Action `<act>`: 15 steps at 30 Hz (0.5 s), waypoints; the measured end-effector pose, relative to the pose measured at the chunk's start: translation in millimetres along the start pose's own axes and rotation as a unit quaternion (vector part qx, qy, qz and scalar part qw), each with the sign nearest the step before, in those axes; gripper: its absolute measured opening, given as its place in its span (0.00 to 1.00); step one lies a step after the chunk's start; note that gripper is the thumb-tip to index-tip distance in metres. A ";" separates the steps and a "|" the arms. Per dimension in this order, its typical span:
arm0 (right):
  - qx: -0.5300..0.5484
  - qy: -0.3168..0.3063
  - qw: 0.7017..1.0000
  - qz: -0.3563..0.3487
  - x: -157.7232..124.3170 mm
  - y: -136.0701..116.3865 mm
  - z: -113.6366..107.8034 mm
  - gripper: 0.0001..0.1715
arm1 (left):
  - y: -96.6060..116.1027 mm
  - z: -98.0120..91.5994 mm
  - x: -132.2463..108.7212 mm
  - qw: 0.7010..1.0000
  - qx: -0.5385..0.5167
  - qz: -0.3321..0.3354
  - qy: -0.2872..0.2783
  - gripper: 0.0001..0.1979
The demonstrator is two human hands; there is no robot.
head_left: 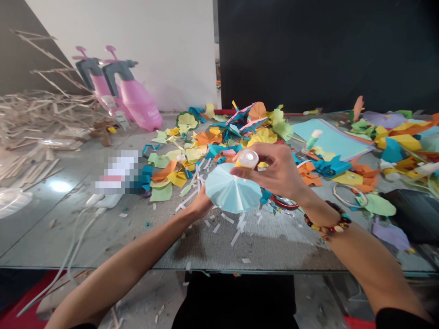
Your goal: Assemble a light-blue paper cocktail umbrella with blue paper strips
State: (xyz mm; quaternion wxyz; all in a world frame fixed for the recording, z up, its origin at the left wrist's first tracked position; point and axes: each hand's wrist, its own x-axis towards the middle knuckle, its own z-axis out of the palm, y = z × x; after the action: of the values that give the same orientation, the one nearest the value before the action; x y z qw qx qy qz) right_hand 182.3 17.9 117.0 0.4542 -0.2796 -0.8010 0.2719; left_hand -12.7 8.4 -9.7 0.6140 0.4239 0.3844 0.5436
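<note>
A light blue pleated paper disc (233,194) is held up over the table's front half. My left hand (201,201) grips it from behind at its left edge; most of those fingers are hidden by the paper. Above the disc, my right hand (274,167) is closed around a glue stick (247,160) with a clear, rounded end and a yellow band. The glue stick's lower end points at the middle of the disc, where a small white spot shows. Whether it touches the paper I cannot tell.
Colourful paper scraps and paper flowers (202,137) spread behind my hands. Light blue sheets (329,137) and another glue stick (313,139) lie to the right. Pink spray bottles (142,105), thin wooden strips (37,114) and a cabled phone (116,176) occupy the left.
</note>
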 end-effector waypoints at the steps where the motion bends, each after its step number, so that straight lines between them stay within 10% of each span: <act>1: 0.000 0.000 1.000 -0.002 0.1 0.0 -0.1 0.21 | 0.6 0.3 0.1 1.000 0.003 0.003 0.001 0.23; 15: -0.028 0.020 0.999 -0.016 -1.0 1.1 0.8 0.18 | 2.4 3.3 0.0 1.000 -0.001 0.004 0.009 0.27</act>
State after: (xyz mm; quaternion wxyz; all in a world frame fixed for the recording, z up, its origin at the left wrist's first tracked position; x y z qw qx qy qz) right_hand 182.2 17.8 115.4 0.4663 -0.2844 -0.8037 0.2363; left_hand -10.5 8.2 -6.3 0.6090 0.4198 0.3873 0.5504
